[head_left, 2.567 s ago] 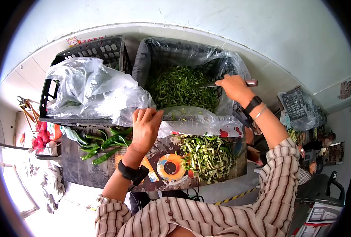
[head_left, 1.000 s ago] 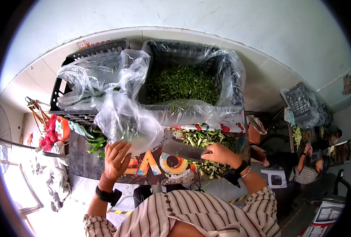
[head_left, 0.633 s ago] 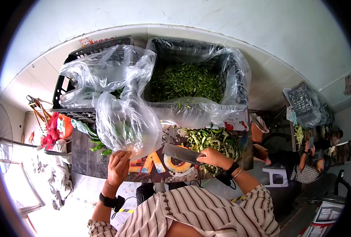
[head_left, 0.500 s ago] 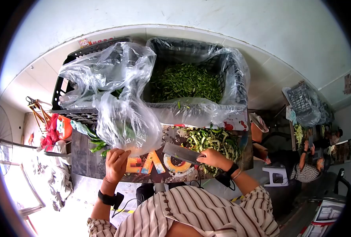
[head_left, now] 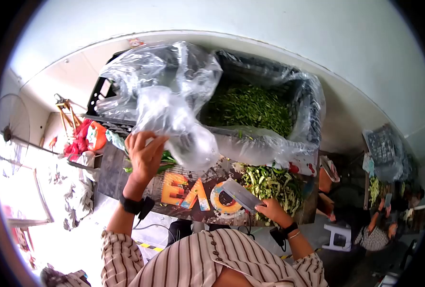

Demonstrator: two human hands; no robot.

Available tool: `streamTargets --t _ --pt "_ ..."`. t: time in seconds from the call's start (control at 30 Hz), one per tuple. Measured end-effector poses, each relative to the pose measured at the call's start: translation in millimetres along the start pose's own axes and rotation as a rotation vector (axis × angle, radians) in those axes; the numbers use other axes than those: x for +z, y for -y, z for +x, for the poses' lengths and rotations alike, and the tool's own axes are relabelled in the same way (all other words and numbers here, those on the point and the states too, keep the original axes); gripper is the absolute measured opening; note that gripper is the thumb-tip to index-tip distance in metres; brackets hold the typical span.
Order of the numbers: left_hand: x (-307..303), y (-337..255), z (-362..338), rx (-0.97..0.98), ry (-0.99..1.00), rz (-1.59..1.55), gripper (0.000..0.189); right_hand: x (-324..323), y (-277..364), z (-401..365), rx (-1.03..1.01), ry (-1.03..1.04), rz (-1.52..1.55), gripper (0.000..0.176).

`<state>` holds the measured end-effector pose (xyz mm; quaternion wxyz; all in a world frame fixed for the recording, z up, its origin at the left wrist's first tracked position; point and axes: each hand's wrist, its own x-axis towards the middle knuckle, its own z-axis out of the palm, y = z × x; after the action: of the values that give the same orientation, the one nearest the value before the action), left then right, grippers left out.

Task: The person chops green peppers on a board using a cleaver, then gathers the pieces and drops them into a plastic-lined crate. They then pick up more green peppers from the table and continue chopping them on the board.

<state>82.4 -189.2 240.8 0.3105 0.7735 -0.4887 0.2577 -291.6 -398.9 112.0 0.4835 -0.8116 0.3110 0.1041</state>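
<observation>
My left hand (head_left: pixel 145 155) is raised at the front edge of the left black crate (head_left: pixel 96 98), its fingers closed on the clear plastic bag (head_left: pixel 174 117). Whole green peppers (head_left: pixel 167 162) lie partly hidden behind that hand and the bag. My right hand (head_left: pixel 273 211) grips a cleaver (head_left: pixel 241 193), its broad blade pointing up and left over the painted letters on the table (head_left: pixel 112 167). Just beyond the cleaver is a pile of sliced pale-green peppers (head_left: pixel 272 186). Behind it, a plastic-lined black crate (head_left: pixel 308 107) holds many cut green pieces (head_left: pixel 250 107).
At the left are a red bag (head_left: pixel 78 141), an orange container (head_left: pixel 97 136) and a fan (head_left: pixel 11 119). On the right stand a white stool (head_left: pixel 337 237) and another plastic-covered crate (head_left: pixel 387 148), with another person (head_left: pixel 372 237) beside a second work table.
My left hand has moved up and away from me, lifting the bag's front. My right hand and the cleaver sit lower, blade turned more steeply. The whole view has shifted and tilted.
</observation>
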Motion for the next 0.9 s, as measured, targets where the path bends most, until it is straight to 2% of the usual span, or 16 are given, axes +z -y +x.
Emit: streamTargets --t 0.1,0.17,0.27,0.33,0.43,0.47,0.6,0.7,0.9 --pt "28.2 11.5 26.1 -0.04 -0.029 -0.094 0.016 1.0 15.3 -4.5 -0.015 -0.034 0.107 0.036" --pt "51.8 19.1 43.4 -0.109 -0.019 -0.191 0.016 5.2 6.9 -2.0 -0.038 -0.013 0.039 0.036" --pt "95.3 47.6 44.0 -0.283 0.037 -0.361 0.018 9.2 2.0 1.8 0.026 0.003 0.007 0.035" --pt "86.8 45.2 48.0 -0.452 0.186 -0.496 0.026 10.1 7.5 0.1 0.017 0.006 0.015 0.036" --pt "68.8 55.8 40.8 -0.445 0.231 -0.599 0.026 13.8 1.4 4.2 0.008 0.021 -0.006 0.035" --pt "65.0 57.6 37.4 -0.611 0.224 -0.818 0.031 15.3 -1.0 5.9 0.031 0.014 0.002 0.035" --pt "46.2 76.3 23.6 -0.527 -0.04 -0.816 0.036 17.5 6.9 10.9 0.051 0.004 0.02 0.032" --pt "19.5 84.2 15.7 -0.495 -0.119 -0.646 0.039 19.4 1.7 15.7 0.039 0.078 0.06 0.031" --pt "-3.3 117.9 -33.6 -0.636 -0.294 -0.485 0.038 31.1 5.4 26.9 0.085 0.126 0.114 0.028"
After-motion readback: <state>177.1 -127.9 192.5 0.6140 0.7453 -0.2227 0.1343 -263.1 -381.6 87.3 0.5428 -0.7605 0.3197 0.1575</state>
